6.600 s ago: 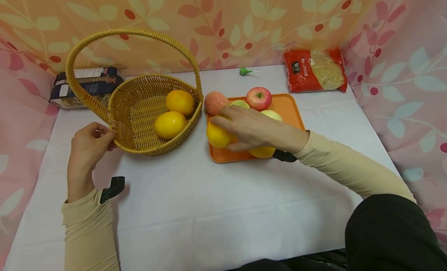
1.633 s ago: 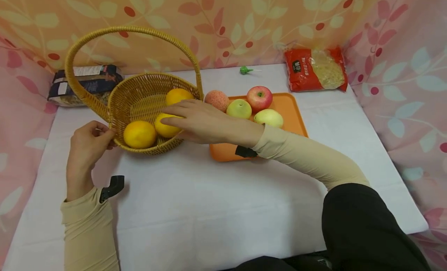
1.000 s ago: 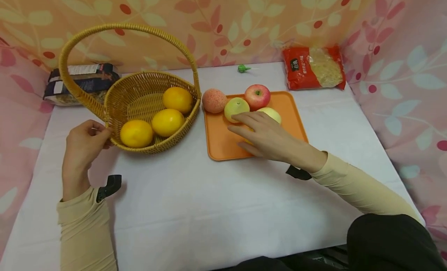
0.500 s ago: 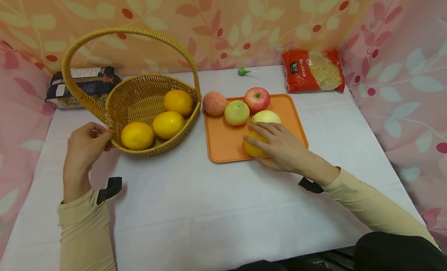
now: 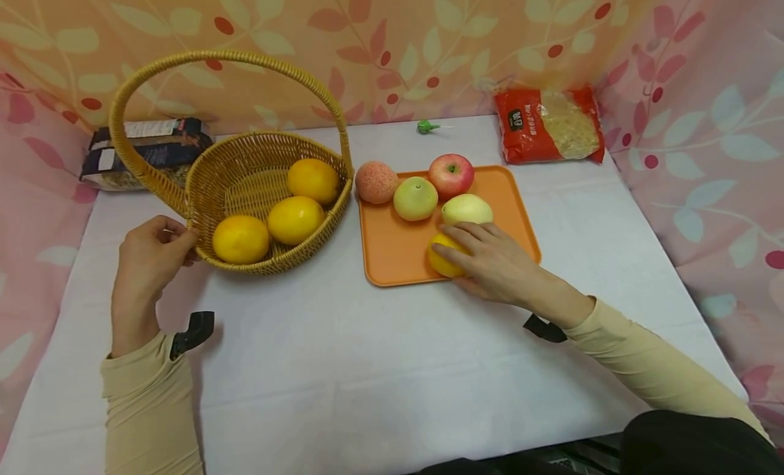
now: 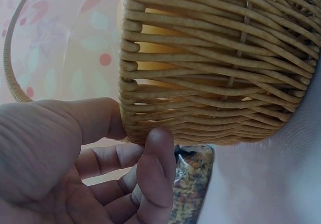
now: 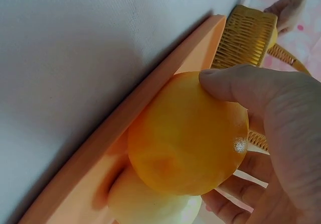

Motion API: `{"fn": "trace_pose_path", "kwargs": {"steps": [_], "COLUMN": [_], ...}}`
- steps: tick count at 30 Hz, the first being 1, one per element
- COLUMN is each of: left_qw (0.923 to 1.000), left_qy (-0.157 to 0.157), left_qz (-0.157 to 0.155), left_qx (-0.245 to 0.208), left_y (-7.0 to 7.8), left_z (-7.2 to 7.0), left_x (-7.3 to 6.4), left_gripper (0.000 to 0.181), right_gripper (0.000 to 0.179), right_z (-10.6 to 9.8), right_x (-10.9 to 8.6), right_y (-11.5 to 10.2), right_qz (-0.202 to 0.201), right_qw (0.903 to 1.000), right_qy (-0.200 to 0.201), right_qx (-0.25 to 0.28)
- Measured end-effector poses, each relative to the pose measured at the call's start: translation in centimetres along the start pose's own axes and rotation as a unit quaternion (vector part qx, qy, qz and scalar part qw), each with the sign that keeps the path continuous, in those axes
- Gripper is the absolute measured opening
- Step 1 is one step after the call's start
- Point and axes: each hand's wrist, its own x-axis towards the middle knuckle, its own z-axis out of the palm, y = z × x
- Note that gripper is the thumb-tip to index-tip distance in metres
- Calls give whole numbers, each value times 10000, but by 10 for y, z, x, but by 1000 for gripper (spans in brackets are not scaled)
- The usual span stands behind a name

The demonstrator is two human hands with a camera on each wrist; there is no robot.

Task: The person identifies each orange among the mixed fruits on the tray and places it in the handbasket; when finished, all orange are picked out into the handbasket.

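Observation:
My left hand (image 5: 150, 257) pinches the rim of the wicker basket (image 5: 211, 189) at its left side; in the left wrist view, thumb and fingers meet at the woven edge. Three yellow-orange oranges lie in the basket, one (image 5: 241, 239) at the front left. On the orange tray (image 5: 392, 257), my right hand (image 5: 493, 264) grips another orange (image 7: 188, 133) near the front edge, its thumb across the top and its fingers round the far side. A pale yellow-green fruit (image 5: 467, 209) lies right behind that orange.
Also on the tray are a green round fruit (image 5: 416, 199), a red apple (image 5: 451, 175) and a rough pinkish ball-shaped fruit (image 5: 376, 182) at its corner. A green lollipop (image 5: 426, 126), a red noodle packet (image 5: 551, 124) and a dark bag (image 5: 159, 152) line the back.
One orange moved from the tray into the basket, which held two at first. My right hand let it go, came back to the tray and grips another. The left hand stays on the rim.

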Motion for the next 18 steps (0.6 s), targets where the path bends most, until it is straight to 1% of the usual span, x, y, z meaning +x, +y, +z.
{"fn": "trace_pose_path", "kwargs": {"steps": [8,18], "left_qw": [10000,10000], "left_qy": [-34,-58], "left_qz": [61,7], "left_qx": [23,57], "left_y": [0,1], "left_z": [0,-1], "left_x": [0,-1], "left_gripper": [36,37], "right_gripper": [60,65], "right_z": [1,-1], "right_x": [2,6], "right_y": [-1,-2], "right_qz": [18,65], "right_qw": [10000,9998], "right_qy": [22,-12], "right_qx": [-49,-189]}}
